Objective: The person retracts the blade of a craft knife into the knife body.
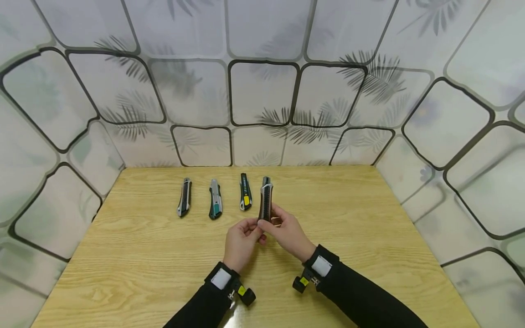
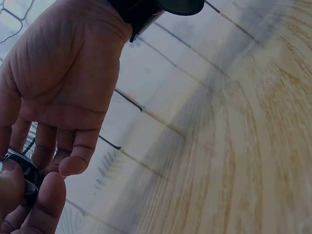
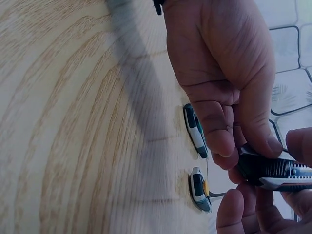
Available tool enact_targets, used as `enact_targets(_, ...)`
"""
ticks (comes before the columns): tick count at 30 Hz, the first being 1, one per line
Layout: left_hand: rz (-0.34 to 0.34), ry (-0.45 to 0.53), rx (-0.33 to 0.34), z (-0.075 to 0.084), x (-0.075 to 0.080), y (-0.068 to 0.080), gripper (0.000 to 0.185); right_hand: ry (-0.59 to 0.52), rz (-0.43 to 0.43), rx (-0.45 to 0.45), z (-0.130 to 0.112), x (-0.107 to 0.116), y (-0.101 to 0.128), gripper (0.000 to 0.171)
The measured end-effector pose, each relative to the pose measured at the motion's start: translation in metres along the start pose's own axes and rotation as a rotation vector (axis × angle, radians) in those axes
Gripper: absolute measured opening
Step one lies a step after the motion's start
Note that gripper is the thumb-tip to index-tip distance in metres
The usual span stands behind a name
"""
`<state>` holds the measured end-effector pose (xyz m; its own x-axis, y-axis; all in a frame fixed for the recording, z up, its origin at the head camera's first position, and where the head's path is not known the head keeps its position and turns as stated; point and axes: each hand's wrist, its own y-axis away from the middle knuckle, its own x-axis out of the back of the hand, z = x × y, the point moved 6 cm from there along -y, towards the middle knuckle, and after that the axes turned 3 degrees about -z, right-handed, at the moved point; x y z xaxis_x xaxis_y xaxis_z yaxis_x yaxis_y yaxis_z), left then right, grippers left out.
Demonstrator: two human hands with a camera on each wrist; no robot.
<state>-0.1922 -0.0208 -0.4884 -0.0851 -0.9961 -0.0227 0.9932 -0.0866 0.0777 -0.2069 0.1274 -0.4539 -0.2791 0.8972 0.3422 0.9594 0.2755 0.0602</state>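
Note:
A dark utility knife (image 1: 266, 200) with grey trim stands nearly upright above the table in the head view, slider side facing me. My right hand (image 1: 289, 231) grips its lower part, thumb across the front and fingers curled behind. From the left, my left hand (image 1: 241, 241) pinches at the lower end, its fingertips close against the right hand's. In the right wrist view, the knife's ribbed slider (image 3: 277, 168) shows between the fingers of both hands. The left wrist view shows only part of the knife (image 2: 30, 178), with fingers covering the rest.
Three more utility knives lie in a row to the left on the wooden table (image 1: 135, 255): a black and grey one (image 1: 184, 197), a grey and teal one (image 1: 215, 199), and a black one with a yellow part (image 1: 245, 192). Patterned fabric walls (image 1: 262, 91) enclose the table's back and sides.

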Motion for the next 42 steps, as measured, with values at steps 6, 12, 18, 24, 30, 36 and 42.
enact_targets(6,-0.007,-0.046,-0.029,0.0,-0.003,0.002,0.017,0.039,0.052,0.003,-0.002,0.001,0.0,0.036)
enact_targets(12,-0.006,-0.07,-0.037,0.0,-0.004,0.004,0.015,0.044,0.062,0.005,-0.002,0.001,0.001,0.032)
enact_targets(18,0.008,-0.1,-0.074,0.002,-0.005,0.006,0.011,0.034,0.077,-0.005,0.001,0.002,0.001,0.037)
enact_targets(24,0.015,-0.113,-0.103,0.004,-0.005,0.006,0.008,0.045,0.081,0.0,0.002,0.002,0.001,0.035)
enact_targets(30,0.023,-0.141,-0.111,0.004,-0.005,0.007,0.008,0.043,0.085,0.006,0.004,0.002,0.001,0.033)
enact_targets(36,0.015,-0.118,-0.116,0.003,-0.005,0.007,0.015,0.007,0.109,-0.025,0.008,0.002,0.002,0.051)
enact_targets(42,-0.008,-0.113,-0.114,0.002,-0.006,0.006,0.02,0.0,0.119,-0.041,0.011,0.006,0.001,0.049)
